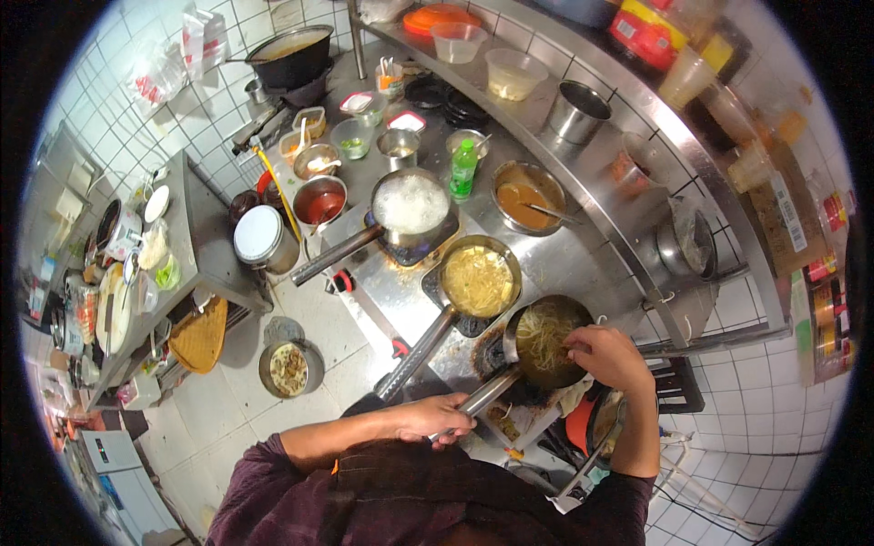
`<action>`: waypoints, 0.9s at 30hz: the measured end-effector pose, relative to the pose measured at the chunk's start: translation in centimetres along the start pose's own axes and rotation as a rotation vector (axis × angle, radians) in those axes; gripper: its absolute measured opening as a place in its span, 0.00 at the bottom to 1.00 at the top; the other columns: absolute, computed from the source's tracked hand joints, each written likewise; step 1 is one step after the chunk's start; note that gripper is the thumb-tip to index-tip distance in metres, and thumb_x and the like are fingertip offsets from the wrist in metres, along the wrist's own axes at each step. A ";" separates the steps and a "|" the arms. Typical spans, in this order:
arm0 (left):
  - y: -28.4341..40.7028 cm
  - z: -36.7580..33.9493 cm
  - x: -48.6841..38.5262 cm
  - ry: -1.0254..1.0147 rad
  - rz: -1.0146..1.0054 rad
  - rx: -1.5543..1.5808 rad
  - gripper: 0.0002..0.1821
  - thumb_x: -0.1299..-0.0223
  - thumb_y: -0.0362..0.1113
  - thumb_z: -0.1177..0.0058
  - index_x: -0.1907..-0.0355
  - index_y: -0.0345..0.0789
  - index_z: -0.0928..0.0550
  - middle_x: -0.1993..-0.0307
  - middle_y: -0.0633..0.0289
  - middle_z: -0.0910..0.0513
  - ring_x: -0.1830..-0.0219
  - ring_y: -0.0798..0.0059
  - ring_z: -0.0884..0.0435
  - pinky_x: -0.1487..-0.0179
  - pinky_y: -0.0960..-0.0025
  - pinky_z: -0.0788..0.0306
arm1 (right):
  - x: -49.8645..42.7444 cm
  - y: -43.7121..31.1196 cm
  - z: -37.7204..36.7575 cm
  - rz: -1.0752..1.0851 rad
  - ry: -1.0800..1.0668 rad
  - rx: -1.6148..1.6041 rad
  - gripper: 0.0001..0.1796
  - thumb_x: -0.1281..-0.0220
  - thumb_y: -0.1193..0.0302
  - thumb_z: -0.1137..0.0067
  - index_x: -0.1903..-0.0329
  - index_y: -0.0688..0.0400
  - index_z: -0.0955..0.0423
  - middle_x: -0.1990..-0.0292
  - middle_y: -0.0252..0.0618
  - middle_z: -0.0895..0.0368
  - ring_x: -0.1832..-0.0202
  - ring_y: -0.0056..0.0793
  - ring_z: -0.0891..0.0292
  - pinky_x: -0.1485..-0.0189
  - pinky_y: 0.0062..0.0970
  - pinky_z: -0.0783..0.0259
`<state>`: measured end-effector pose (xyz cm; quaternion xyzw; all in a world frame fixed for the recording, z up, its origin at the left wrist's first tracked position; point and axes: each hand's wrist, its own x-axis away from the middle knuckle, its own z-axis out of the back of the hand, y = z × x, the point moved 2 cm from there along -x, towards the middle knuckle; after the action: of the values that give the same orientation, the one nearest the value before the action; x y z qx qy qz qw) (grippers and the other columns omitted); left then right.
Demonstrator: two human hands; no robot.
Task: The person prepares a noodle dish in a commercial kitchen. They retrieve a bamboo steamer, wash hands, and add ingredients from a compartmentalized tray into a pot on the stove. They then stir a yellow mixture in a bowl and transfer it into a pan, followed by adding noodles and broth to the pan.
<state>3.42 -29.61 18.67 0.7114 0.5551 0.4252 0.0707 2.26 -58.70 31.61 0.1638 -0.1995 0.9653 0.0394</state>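
My left hand (437,418) is wrapped around the metal handle (490,396) of the nearest saucepan, which rests over a blackened burner. Thin pale strands (543,334), like bean sprouts or noodles, lie in liquid inside this pan. Over its right side my right hand (604,362) reaches in with bent fingers close together; whether they pinch any strands cannot be told. Just beyond, a second saucepan (447,308) holds yellowish broth with pale strands (478,280) and has a perforated handle. A third pan is farthest off, full of white foaming liquid (411,200) above a visible flame.
Behind the burners stand a green plastic bottle (463,170), a steel bowl of brown sauce (529,198) and a bowl of red sauce (321,205). A steel shelf (573,174) overhangs the right side. On the floor sit a pot (317,372) and a white-lidded bucket (259,235).
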 end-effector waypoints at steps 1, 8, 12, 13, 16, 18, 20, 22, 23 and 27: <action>0.2 -0.2 0.7 0.007 0.003 -0.011 0.09 0.33 0.34 0.49 0.57 0.40 0.34 0.77 0.72 0.31 0.84 0.87 0.33 0.83 0.78 0.37 | 0.3 -0.6 -0.1 0.025 0.062 -0.010 0.11 0.43 0.72 0.40 0.56 0.59 0.21 0.62 0.47 0.17 0.61 0.47 0.20 0.58 0.39 0.25; 3.5 -0.3 6.9 -0.100 -0.001 -0.001 0.11 0.32 0.34 0.50 0.54 0.36 0.35 0.79 0.70 0.32 0.85 0.86 0.34 0.85 0.77 0.37 | 3.1 -6.6 1.9 -0.065 0.507 -0.161 0.08 0.41 0.74 0.39 0.59 0.62 0.21 0.68 0.44 0.20 0.70 0.36 0.24 0.63 0.29 0.29; 6.3 1.9 11.8 -0.100 0.028 -0.033 0.12 0.32 0.35 0.49 0.54 0.34 0.35 0.79 0.68 0.33 0.86 0.84 0.34 0.85 0.76 0.37 | 2.6 -11.4 2.9 -0.095 0.725 -0.285 0.05 0.38 0.76 0.42 0.65 0.66 0.22 0.72 0.37 0.21 0.69 0.21 0.28 0.63 0.22 0.31; 7.0 2.9 13.2 -0.104 0.043 -0.046 0.13 0.32 0.35 0.49 0.54 0.33 0.35 0.79 0.68 0.33 0.86 0.84 0.34 0.85 0.76 0.37 | 2.1 -12.6 3.1 -0.097 0.756 -0.329 0.07 0.34 0.74 0.44 0.63 0.66 0.22 0.71 0.33 0.21 0.68 0.19 0.29 0.63 0.23 0.31; 9.5 6.2 17.7 -0.149 0.060 -0.097 0.12 0.32 0.34 0.49 0.55 0.33 0.34 0.80 0.67 0.33 0.86 0.82 0.34 0.86 0.75 0.37 | -1.1 -15.8 4.2 -0.077 0.818 -0.469 0.10 0.31 0.72 0.46 0.55 0.65 0.22 0.63 0.33 0.18 0.61 0.20 0.25 0.55 0.22 0.29; 10.9 8.7 20.4 -0.175 0.112 -0.164 0.20 0.32 0.34 0.50 0.42 0.33 0.37 0.83 0.67 0.32 0.87 0.81 0.33 0.87 0.75 0.38 | -4.7 -17.4 5.2 -0.016 0.858 -0.439 0.12 0.30 0.71 0.47 0.51 0.64 0.22 0.59 0.35 0.17 0.55 0.22 0.23 0.50 0.23 0.29; 12.2 11.0 23.4 -0.158 0.091 -0.167 0.20 0.32 0.34 0.50 0.42 0.33 0.37 0.83 0.66 0.32 0.87 0.80 0.33 0.87 0.74 0.38 | -9.6 -17.8 7.0 0.041 0.872 -0.313 0.13 0.30 0.69 0.47 0.50 0.63 0.22 0.57 0.38 0.16 0.52 0.26 0.22 0.47 0.26 0.29; 13.3 13.1 26.4 -0.110 0.093 -0.152 0.11 0.33 0.34 0.50 0.57 0.33 0.35 0.76 0.64 0.31 0.85 0.81 0.34 0.86 0.73 0.36 | -15.2 -16.9 9.3 0.054 0.881 -0.140 0.13 0.32 0.68 0.47 0.51 0.62 0.21 0.57 0.42 0.16 0.52 0.31 0.20 0.47 0.28 0.28; 13.9 14.0 27.6 -0.078 0.105 -0.160 0.11 0.33 0.33 0.50 0.57 0.33 0.35 0.76 0.64 0.31 0.85 0.81 0.34 0.86 0.73 0.36 | -18.3 -16.0 10.6 0.106 0.885 -0.076 0.14 0.33 0.67 0.46 0.52 0.62 0.21 0.56 0.45 0.16 0.52 0.34 0.20 0.47 0.29 0.28; 15.8 17.2 31.6 0.049 0.117 -0.154 0.12 0.33 0.33 0.49 0.56 0.32 0.35 0.78 0.63 0.32 0.87 0.79 0.34 0.86 0.72 0.37 | -31.5 -10.6 16.1 -0.081 0.794 -0.074 0.13 0.37 0.67 0.46 0.54 0.57 0.19 0.60 0.46 0.15 0.55 0.40 0.19 0.49 0.32 0.27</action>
<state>27.39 -2.31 33.52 0.7246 0.4798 0.4871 0.0865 38.32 -55.69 39.02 -0.2157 -0.1970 0.9434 0.1572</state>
